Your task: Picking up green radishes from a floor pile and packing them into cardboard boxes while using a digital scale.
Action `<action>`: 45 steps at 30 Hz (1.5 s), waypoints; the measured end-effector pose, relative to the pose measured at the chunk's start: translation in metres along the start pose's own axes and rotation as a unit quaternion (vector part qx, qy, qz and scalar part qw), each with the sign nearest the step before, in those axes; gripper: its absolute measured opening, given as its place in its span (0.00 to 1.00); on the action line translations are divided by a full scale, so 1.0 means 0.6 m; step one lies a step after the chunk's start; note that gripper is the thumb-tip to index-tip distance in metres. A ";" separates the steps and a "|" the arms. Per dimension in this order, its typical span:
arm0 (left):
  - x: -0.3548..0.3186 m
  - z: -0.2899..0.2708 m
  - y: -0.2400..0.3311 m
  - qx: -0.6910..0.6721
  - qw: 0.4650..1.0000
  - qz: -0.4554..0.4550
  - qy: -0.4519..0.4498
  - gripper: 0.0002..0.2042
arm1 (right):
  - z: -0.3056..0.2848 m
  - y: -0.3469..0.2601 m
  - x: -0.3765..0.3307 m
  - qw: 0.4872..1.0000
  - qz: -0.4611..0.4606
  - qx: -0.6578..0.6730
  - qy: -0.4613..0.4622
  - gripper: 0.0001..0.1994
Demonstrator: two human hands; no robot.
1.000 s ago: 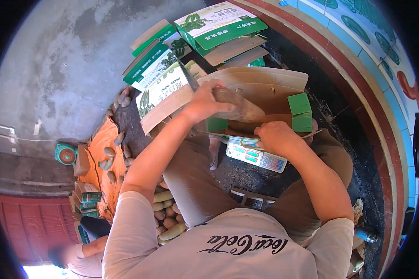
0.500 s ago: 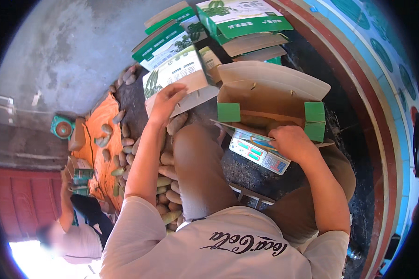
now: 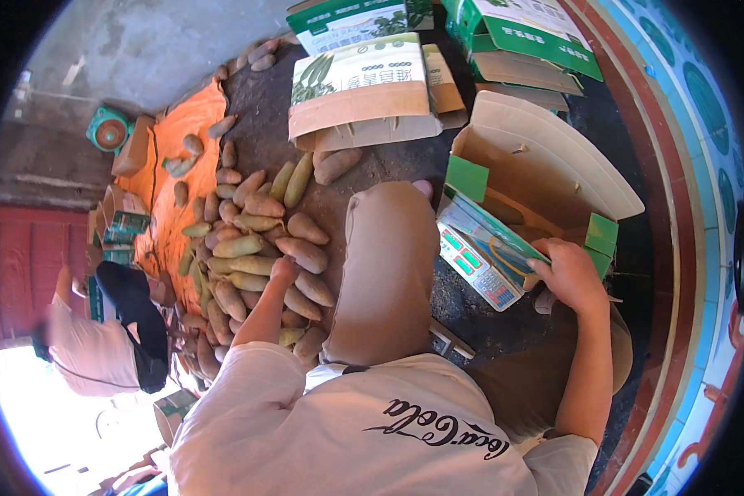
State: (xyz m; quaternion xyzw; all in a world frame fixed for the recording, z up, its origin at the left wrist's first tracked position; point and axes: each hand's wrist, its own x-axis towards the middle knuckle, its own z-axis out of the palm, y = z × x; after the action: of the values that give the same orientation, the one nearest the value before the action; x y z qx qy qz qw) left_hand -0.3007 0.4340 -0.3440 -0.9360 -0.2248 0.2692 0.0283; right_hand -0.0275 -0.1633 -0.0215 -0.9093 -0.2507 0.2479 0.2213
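My left hand (image 3: pixel 284 269) reaches down onto a pile of long, soil-covered green and brown radishes (image 3: pixel 252 264). Its fingers are hidden, so whether they grip a radish does not show. My right hand (image 3: pixel 572 273) is closed on the near flap (image 3: pixel 504 236) of an open cardboard box (image 3: pixel 546 178), thumb outside. The box has green corner flaps and stands on a digital scale (image 3: pixel 479 269) with lit displays and a keypad. A little of a radish (image 3: pixel 504 211) shows inside the box; its near side hides the rest.
Printed green and white cartons (image 3: pixel 364 87) stand at the far side, with more at the far right (image 3: pixel 525 41). An orange sheet (image 3: pixel 165 215) lies left of the pile. Another person (image 3: pixel 99 339) works at the left. My bent knee (image 3: pixel 388 256) lies between pile and scale.
My left hand has left the white carton at the far side and come down onto the radishes. My right hand stays at the box flap. The view has shifted left.
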 end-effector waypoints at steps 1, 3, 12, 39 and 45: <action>0.005 0.016 0.100 -0.018 0.999 0.035 -0.016 0.20 | 0.007 0.018 -0.012 0.999 0.037 -0.020 -0.007 0.12; -0.048 -0.058 0.198 -0.175 0.967 -0.148 -0.108 0.26 | 0.016 0.048 -0.036 0.996 0.041 -0.060 0.046 0.13; -0.122 0.024 0.137 -0.151 0.957 -0.155 -0.193 0.32 | 0.013 0.029 -0.017 0.999 0.015 0.000 0.048 0.13; 0.046 -0.088 0.189 -0.230 0.955 -0.184 0.002 0.36 | 0.001 0.016 -0.007 0.995 0.063 0.079 0.023 0.16; 0.081 -0.080 0.153 -0.129 0.976 -0.158 -0.073 0.39 | 0.004 0.025 -0.004 0.993 0.053 0.100 0.025 0.18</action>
State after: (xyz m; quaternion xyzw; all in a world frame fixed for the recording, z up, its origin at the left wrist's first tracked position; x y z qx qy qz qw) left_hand -0.2023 0.3759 -0.3430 -0.8622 -0.4045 0.2976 -0.0666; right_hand -0.0252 -0.1755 -0.0304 -0.9003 -0.1707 0.2604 0.3042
